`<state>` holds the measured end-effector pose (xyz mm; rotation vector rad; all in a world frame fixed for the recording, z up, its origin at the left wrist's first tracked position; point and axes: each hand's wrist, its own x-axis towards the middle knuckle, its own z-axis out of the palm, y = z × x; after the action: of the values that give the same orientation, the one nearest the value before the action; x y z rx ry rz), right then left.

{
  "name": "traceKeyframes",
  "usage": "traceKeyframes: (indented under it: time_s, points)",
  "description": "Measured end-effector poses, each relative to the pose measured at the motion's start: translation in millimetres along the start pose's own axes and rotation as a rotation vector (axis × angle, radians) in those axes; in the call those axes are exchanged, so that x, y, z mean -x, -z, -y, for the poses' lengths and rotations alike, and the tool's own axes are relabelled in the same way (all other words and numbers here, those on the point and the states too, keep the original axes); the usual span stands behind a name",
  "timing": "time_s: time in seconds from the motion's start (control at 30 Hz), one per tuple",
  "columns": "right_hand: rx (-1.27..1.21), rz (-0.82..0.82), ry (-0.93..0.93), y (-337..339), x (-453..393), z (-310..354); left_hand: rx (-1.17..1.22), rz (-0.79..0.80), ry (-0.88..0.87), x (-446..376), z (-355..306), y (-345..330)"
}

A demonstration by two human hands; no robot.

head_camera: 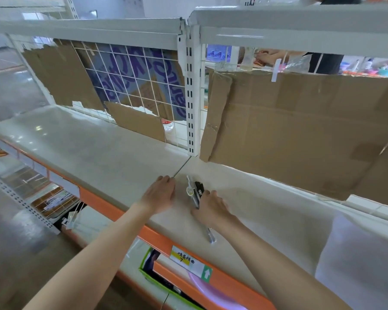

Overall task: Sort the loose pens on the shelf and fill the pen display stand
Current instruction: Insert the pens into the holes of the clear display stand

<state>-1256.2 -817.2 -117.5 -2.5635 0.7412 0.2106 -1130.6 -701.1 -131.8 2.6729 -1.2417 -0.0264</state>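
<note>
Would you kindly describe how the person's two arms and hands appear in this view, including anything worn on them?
Both forearms are bare up to the frame's edge: no sleeves, gloves, watch or bracelets show. The left hand and the right hand carry no visible rings, though blur hides fine detail. No markings appear on either arm.

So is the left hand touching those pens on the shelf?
Apart. The head view shows the left hand resting flat on the shelf, with a bare strip between it and the pens that the right hand holds.
</note>
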Motion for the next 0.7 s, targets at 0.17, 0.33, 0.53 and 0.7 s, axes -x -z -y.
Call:
traceKeyframes:
  time_s: [0.17,0.33,0.53,0.7]
  points:
    - [-0.017,-0.017,-0.047,6,3,-21,0.163,-0.018,-0.051,-9,-35,-10]
    - [-0.049,-0.043,-0.052,8,6,-32,0.340,-0.052,-0.056,-5,-31,-8]
    - [-0.069,-0.037,-0.046,8,7,-32,0.109,-0.082,0.019,4,-10,-12]
    - [-0.067,-0.034,-0.050,11,10,-31,0.002,-0.065,0.027,8,-17,-16]
